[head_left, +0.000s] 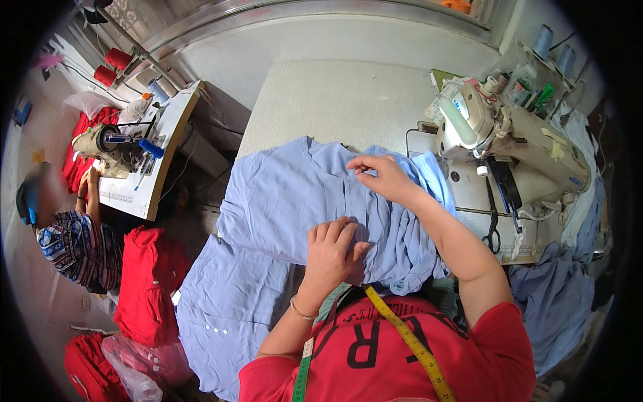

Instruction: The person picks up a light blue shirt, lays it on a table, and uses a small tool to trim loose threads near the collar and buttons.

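A light blue garment [274, 194], apparently a shirt, is spread over the near part of the sewing table, its right side gathered into folds. My left hand [331, 251] rests on the cloth near the front edge, fingers bent and thumb apart. Farther back, my right hand [382, 175] is over the garment's upper edge. Its fingers are loosely curved with a gap to the thumb, and I see nothing between them. More light blue cloth [224, 301] with small white buttons hangs at the left, below the table.
A sewing machine [516, 134] stands at the right, with black scissors [493, 221] beside it. Blue cloth [552, 308] hangs at the lower right. To the left, a person [77, 234] works at another sewing machine [110, 144], near red garments [144, 288]. A yellow tape measure [408, 335] hangs over my red shirt.
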Tool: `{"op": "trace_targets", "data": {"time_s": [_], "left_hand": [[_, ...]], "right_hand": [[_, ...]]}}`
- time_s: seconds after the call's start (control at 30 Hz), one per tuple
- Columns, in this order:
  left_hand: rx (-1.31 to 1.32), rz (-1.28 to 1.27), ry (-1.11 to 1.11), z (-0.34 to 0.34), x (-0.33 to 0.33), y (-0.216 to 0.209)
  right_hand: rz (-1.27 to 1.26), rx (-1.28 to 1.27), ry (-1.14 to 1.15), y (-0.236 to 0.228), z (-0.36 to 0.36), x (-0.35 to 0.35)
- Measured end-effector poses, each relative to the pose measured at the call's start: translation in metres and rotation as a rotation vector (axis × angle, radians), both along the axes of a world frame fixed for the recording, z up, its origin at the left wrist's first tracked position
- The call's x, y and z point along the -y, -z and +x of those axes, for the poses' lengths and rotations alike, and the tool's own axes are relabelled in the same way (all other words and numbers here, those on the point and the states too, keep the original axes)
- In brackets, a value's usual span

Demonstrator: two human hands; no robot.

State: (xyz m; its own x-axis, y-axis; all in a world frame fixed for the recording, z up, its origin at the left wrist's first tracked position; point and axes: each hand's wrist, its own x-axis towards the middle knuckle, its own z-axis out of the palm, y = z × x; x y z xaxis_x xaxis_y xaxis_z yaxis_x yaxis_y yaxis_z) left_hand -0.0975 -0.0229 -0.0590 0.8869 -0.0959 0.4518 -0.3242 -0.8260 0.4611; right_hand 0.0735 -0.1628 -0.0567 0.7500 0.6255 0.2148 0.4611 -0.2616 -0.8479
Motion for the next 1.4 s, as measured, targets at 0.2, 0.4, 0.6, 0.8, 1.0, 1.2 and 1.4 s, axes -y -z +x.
{"op": "trace_targets", "data": {"time_s": [0.2, 0.4, 0.6, 0.8, 1.0, 1.2, 1.4], "left_hand": [[0.017, -0.234, -0.025, 0.011, -0.001, -0.002], [-0.096, -0.730, -0.119, 0.062, -0.004, 0.004], [-0.305, -1.129, -0.037, 0.072, -0.015, 0.010], [-0.318, -1.155, -0.047, 0.063, -0.021, 0.011], [-0.363, -1.169, -0.050, 0.059, -0.023, 0.007], [-0.365, -1.149, -0.008, 0.055, -0.025, 0.007], [-0.368, -1.172, 0.001, 0.053, -0.023, 0.007]], "right_hand": [[0.069, -0.157, -0.039, -0.017, -0.004, 0.007], [0.140, -0.157, -0.077, -0.026, -0.017, 0.009], [-0.008, -0.070, -0.061, -0.035, -0.018, 0.028], [-0.010, -0.088, -0.026, -0.037, -0.015, 0.049], [0.017, -0.103, -0.056, -0.040, -0.019, 0.051], [-0.018, -0.085, -0.032, -0.048, -0.025, 0.053], [0.046, -0.148, -0.027, -0.046, -0.026, 0.054]]}}
